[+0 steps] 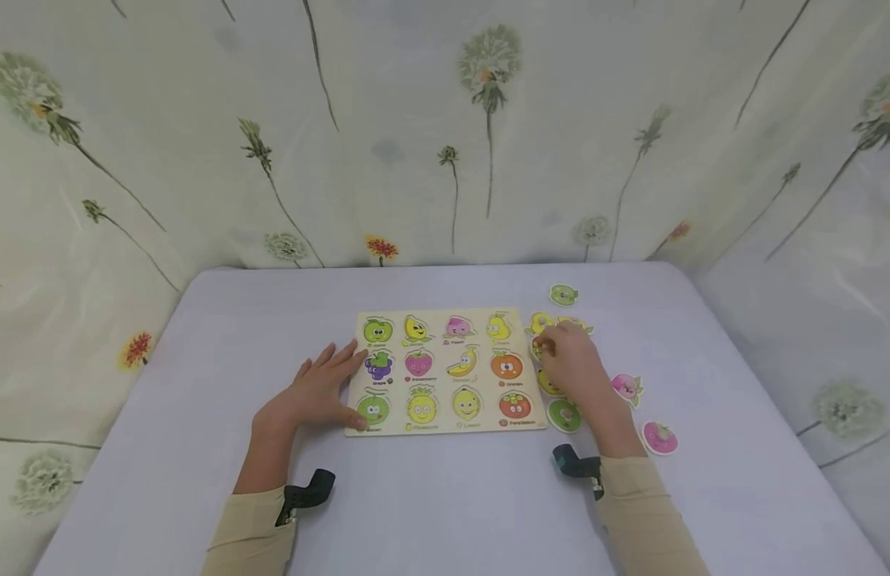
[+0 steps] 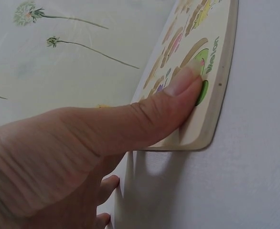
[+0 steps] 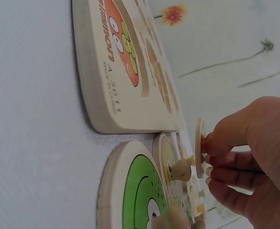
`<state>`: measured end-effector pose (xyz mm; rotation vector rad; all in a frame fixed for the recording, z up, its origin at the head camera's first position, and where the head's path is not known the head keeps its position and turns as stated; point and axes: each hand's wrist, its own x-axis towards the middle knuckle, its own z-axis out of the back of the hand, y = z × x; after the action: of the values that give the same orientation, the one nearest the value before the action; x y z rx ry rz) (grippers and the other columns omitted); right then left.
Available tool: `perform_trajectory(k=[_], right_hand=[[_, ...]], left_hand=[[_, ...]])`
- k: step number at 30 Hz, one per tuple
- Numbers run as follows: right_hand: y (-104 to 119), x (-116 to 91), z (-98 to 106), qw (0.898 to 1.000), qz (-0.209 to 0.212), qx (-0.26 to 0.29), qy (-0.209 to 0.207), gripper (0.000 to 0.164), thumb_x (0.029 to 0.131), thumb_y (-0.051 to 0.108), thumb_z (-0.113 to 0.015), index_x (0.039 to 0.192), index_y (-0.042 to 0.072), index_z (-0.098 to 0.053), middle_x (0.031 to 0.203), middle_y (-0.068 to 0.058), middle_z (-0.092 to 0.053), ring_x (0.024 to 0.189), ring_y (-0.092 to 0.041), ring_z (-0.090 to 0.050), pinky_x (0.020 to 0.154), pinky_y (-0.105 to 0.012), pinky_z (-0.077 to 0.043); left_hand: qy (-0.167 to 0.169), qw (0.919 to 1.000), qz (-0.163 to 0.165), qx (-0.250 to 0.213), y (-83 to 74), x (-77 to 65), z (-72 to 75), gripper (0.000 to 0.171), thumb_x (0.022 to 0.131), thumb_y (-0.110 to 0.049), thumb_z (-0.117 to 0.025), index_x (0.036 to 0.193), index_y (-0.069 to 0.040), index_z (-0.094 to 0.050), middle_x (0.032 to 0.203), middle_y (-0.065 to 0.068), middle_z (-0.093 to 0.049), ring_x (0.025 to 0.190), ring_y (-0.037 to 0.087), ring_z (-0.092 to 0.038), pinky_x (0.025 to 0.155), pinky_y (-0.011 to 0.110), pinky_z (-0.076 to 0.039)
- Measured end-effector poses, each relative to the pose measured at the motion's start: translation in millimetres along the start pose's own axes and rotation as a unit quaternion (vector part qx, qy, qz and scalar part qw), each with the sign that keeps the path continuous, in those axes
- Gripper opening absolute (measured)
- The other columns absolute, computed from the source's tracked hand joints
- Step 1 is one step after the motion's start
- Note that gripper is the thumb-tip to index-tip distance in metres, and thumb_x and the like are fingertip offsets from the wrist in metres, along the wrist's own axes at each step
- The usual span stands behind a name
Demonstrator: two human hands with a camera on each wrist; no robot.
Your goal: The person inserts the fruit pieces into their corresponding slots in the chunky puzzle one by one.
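Observation:
A wooden fruit puzzle board (image 1: 441,432) lies flat on the table, with fruit pictures inside its cut recesses. My left hand (image 1: 315,392) rests at the board's left edge, fingers spread, the thumb (image 2: 178,90) pressing on the corner by the melon picture. At the board's right side, my right hand (image 1: 577,364) pinches a thin, reddish knobbed puzzle piece (image 3: 199,148) between thumb and fingers. That piece is raised and seen nearly edge-on in the right wrist view; its fruit is hard to tell. Below it lie a green round piece (image 3: 140,191) and a yellow piece (image 3: 166,157).
More loose pieces lie right of the board: a green one (image 1: 563,294) at the back, a yellow one (image 1: 540,322), a pink-purple one (image 1: 627,387) and a pink one (image 1: 660,438). A flower-printed cloth (image 1: 416,144) hangs behind the white table (image 1: 452,504).

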<state>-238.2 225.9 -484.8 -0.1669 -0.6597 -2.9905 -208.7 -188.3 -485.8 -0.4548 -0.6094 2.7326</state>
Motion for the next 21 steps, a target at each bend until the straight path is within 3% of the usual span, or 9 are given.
perform_trajectory(k=[13,21], right_hand=[[2,-3,9,1.000,-0.003,0.010,0.030,0.012,0.086,0.009,-0.066,0.097,0.007,-0.069,0.090,-0.009,-0.058,0.087,-0.024,-0.050,0.073,-0.034,-0.043],[12,-7,15,0.996,-0.021,0.013,0.080,0.017,0.086,0.012,-0.063,0.101,0.007,-0.067,0.093,-0.010,-0.059,0.087,-0.025,-0.053,0.072,-0.033,-0.044]], left_hand=[[0.006,0.9999,0.008,-0.005,-4.5,1.3,2.0,0.117,0.065,-0.051,-0.088,0.159,-0.020,-0.026,0.169,0.004,-0.012,0.156,0.039,-0.002,0.122,0.067,-0.004],[0.000,1.0000,0.000,-0.005,-5.1,-0.2,1.5,0.117,0.064,-0.050,-0.089,0.159,-0.019,-0.027,0.169,0.005,-0.014,0.155,0.040,-0.004,0.121,0.068,-0.006]])
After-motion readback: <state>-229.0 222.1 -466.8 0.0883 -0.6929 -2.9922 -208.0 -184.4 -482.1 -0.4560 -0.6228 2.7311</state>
